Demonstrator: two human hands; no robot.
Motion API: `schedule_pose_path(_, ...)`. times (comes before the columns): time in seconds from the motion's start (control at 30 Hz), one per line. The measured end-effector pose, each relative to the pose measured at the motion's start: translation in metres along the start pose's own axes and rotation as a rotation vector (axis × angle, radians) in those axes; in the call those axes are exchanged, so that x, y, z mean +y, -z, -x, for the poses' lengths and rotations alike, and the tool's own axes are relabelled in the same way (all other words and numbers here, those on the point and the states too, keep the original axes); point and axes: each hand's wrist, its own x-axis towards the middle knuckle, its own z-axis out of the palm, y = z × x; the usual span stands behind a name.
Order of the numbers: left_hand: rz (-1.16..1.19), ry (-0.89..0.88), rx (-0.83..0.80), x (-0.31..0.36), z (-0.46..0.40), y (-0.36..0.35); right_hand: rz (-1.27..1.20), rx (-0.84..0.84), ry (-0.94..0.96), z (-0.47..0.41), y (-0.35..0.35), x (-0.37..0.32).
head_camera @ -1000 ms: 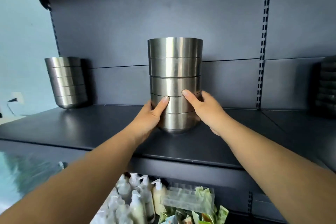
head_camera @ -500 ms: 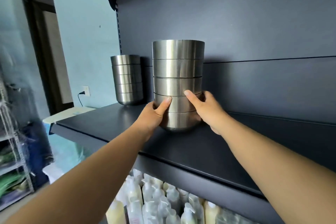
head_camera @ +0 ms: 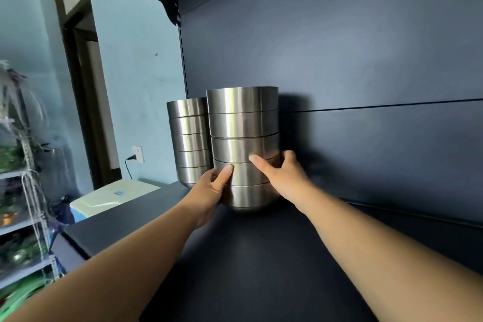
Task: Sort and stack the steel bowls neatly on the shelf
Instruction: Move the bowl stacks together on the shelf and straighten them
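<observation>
A stack of several nested steel bowls point(head_camera: 243, 123) stands upright on the dark shelf point(head_camera: 261, 256), close to the back panel. My left hand point(head_camera: 210, 191) grips its lower left side, thumb laid across the front. My right hand point(head_camera: 281, 178) grips its lower right side, fingers curled round the back. A second stack of steel bowls point(head_camera: 189, 138) stands just behind and to the left, at the shelf's left end; the held stack partly hides it. I cannot tell whether the two stacks touch.
The shelf's back panel point(head_camera: 366, 60) rises right behind the stacks, with another shelf overhead. Left of the shelf end are a blue wall with a socket point(head_camera: 137, 154), a white box point(head_camera: 115, 195) and a wire rack point(head_camera: 23, 217).
Both hands have carried the bowl stack leftward along the shelf, and it now stands right beside the second stack near the back panel. My view has swung left.
</observation>
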Motion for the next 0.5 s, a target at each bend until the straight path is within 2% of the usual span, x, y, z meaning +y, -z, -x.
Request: schedule_pose_path(0.5, 0.238, -0.062, -0.296, -0.025, -0.068, 0.011, 0.055, 0.192, -0.116, -0.028, -0.019, -0.001)
